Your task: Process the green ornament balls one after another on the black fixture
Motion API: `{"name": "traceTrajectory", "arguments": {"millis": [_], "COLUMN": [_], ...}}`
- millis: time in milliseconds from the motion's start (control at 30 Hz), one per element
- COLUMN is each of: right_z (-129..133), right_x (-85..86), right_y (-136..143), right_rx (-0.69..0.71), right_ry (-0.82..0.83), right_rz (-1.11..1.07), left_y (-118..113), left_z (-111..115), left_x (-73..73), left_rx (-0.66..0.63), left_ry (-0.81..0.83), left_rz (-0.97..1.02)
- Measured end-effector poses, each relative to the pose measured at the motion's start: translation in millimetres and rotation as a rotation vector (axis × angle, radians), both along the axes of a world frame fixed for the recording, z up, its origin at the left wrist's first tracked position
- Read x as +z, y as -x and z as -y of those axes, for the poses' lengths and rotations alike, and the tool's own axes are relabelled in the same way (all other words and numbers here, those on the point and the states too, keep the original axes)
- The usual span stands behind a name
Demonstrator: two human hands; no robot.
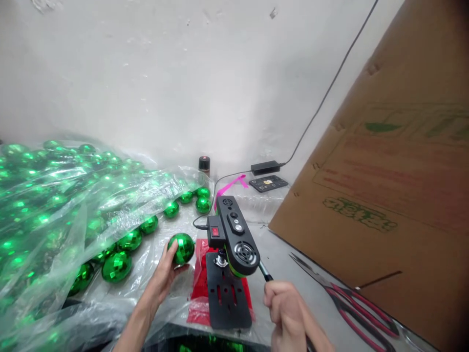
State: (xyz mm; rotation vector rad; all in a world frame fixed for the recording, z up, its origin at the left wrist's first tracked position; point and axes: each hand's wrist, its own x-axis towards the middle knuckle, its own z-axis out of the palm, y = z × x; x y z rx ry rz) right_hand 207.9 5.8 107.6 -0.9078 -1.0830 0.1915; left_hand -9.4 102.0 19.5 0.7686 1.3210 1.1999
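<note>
My left hand [163,276] holds a shiny green faceted ball [181,249] just left of a small black machine [234,236] with a red switch and a slotted base plate [227,297]. My right hand [287,313] is closed around the black handle [264,272] of a lever that sticks out from the machine's right side. A red sheet [200,281] lies under the base plate.
A large clear plastic bag [51,205] full of several green balls fills the left, with loose balls [171,209] spilling toward the machine. A big cardboard box [384,186] stands on the right, scissors [351,303] beside it. A power adapter [265,167], small black device [268,183] and bottle [204,165] sit by the wall.
</note>
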Motion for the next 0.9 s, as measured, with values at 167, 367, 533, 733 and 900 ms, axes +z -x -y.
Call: {"name": "traceTrajectory", "arguments": {"millis": [167,367,533,733,900], "right_z": [-5.6,-3.2,-1.1,0.7,3.0], "right_x": [16.7,29.9,24.8,23.2,17.5], "right_y": [-10.1,-6.9,-8.8,-9.9,-11.9], "right_rx": [0.051,0.047,0.062,0.076,0.076], "right_ry": [-0.030,0.027,0.023,0.035,0.030], "right_rz": [0.082,0.121,0.137,0.154,0.161], "left_y": [-29.7,-66.9,-77.7,-90.3,-99.9], "left_z": [48.6,64.7,63.7,60.5,59.1], "left_x": [-34.0,-63.1,-72.6,-72.4,-76.2], "left_rx": [-0.102,-0.216,-0.213,-0.194,-0.262], "left_ry": [-0.057,-0.263,-0.423,-0.487,-0.440], "left_rz": [-0.121,-0.443,-0.640,-0.734,-0.564]}}
